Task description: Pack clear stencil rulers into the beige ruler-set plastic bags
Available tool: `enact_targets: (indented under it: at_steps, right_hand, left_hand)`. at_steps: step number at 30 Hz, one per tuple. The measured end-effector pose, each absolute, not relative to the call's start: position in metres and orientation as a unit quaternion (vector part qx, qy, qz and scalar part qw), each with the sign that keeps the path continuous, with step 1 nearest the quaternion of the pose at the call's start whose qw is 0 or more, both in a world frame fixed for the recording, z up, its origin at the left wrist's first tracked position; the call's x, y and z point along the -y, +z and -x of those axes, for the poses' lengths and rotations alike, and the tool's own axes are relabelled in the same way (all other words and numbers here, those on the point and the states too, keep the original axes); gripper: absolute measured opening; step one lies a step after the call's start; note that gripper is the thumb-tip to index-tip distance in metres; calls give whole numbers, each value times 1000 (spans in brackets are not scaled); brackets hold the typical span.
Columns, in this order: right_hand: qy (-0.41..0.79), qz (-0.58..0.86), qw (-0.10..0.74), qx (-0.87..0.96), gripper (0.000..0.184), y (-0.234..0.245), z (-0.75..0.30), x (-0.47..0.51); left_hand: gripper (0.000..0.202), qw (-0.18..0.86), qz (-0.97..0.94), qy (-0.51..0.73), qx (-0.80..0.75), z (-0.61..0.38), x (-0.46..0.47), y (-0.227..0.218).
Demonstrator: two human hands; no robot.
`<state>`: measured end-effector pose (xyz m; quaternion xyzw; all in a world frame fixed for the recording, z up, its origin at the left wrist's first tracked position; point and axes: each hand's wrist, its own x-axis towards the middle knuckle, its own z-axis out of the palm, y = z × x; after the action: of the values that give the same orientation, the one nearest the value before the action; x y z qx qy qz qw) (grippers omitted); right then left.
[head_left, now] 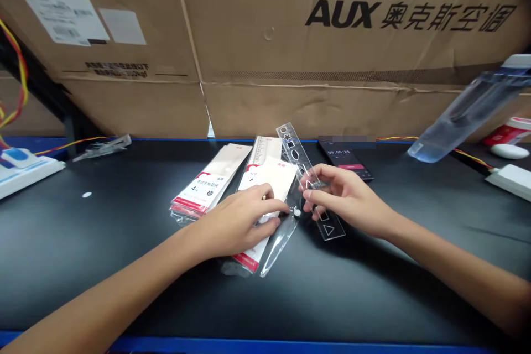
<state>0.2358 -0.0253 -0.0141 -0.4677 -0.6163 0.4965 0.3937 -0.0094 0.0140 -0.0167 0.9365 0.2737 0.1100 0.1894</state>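
Note:
My left hand grips a clear plastic sleeve holding a white-and-red paper card, with its fingers over the card. My right hand pinches a clear plastic shape-stencil ruler between thumb and fingers. The ruler has star, square, oval and triangle cut-outs and lies tilted across the sleeve's upper edge. To the left of my left hand lies a sealed ruler packet with a red-and-white label. Another packet showing a ruler lies partly hidden behind the card.
A phone showing a timer lies behind my right hand on the black desk. A clear plastic bottle leans at the right. White power strips and wires lie at both sides, and large cardboard boxes form the back.

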Motion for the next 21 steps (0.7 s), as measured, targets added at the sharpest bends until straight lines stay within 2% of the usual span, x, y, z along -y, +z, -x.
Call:
enact_targets:
  at_steps: [8, 13, 21]
  right_hand:
    - [548, 454, 333, 618, 25, -22, -228, 28]
    - [563, 483, 334, 581, 31, -23, -228, 24]
    - [618, 495, 329, 515, 15, -16, -231, 22]
  left_hand:
    - [31, 181, -923, 153, -304, 9, -14, -22]
    - [29, 198, -902, 191, -333, 8, -17, -25]
    - [22, 206, -910, 198, -300, 11, -22, -23]
